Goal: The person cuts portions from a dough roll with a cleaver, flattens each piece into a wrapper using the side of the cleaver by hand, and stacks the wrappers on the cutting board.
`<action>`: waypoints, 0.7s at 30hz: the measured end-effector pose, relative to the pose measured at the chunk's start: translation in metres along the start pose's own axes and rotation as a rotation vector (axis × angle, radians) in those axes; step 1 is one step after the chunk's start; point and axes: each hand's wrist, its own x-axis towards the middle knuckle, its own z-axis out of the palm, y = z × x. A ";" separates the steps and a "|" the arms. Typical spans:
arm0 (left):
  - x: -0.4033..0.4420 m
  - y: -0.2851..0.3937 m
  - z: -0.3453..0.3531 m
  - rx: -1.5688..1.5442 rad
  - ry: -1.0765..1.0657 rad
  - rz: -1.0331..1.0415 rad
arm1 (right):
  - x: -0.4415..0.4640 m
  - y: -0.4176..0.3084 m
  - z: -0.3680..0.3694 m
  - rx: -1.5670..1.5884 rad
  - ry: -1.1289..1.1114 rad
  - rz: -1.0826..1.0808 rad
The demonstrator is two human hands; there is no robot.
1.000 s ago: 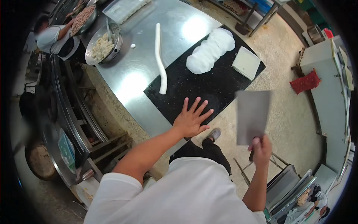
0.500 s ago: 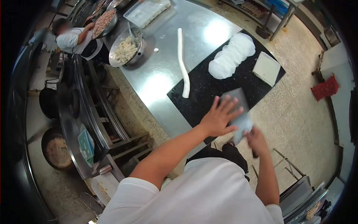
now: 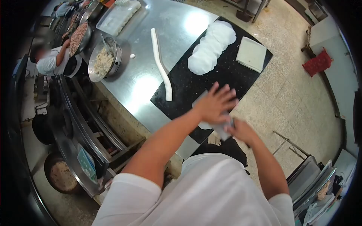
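My left hand (image 3: 215, 103) is spread flat on top of a wide cleaver blade (image 3: 222, 130), over the near part of the black board (image 3: 237, 84). My right hand (image 3: 241, 132) grips the cleaver's handle at the board's near edge. A white round piece (image 3: 204, 125) shows partly beside the blade. Farther up the board lies an overlapping row of thin white rounds (image 3: 211, 47). To their right sits a square white stack (image 3: 251, 54). A long white dough roll (image 3: 160, 67) runs from the steel table onto the board's left corner.
On the steel table (image 3: 171, 19) stand a bowl of pale filling (image 3: 103, 64) with a spoon, and a clear tray (image 3: 120, 17). A person (image 3: 52, 60) at the left holds a bowl of pinkish filling (image 3: 78, 37). Metal racks (image 3: 309, 180) stand at the lower right.
The cleaver has come from the right, off the board, to beneath my left hand. A white round now shows beside the blade. The whole view has also shifted.
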 end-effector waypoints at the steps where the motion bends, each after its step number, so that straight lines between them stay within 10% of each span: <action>1: -0.016 0.014 0.001 -0.015 -0.107 0.082 | -0.028 -0.013 0.005 -0.049 -0.087 0.057; 3: -0.041 0.037 0.010 -0.225 -0.162 0.211 | -0.051 0.039 0.077 -0.315 0.336 -0.366; 5: -0.031 0.037 0.015 -0.278 -0.127 0.215 | -0.058 -0.005 0.057 -0.004 0.057 0.165; 13: 0.024 -0.038 -0.012 0.000 0.042 0.096 | 0.007 -0.052 -0.020 -0.227 0.070 0.123; 21: -0.009 0.034 0.015 -0.263 -0.098 0.252 | -0.061 -0.012 0.039 -0.034 0.057 0.227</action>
